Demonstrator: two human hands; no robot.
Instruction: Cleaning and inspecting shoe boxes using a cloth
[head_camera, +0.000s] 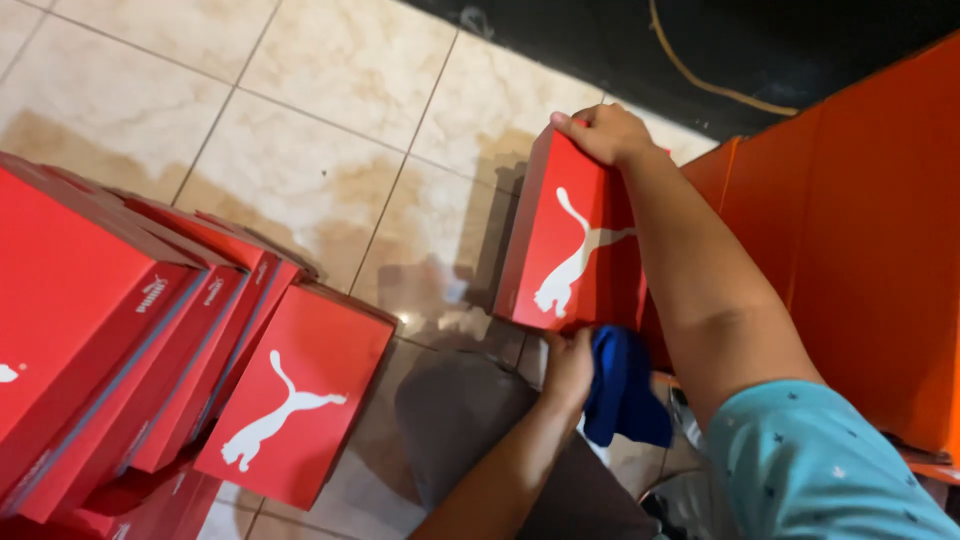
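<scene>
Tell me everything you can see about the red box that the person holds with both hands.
The red box looks like cardboard, with a white leaping-animal figure on its broad lid. It stands tilted on edge over the beige tiled floor, beside a large orange carton. The right hand grips its upper far corner; the left hand, which also holds a blue cloth, touches its lower near edge. The lid appears closed. It is apart from the leaning stack of similar red boxes at the left.
</scene>
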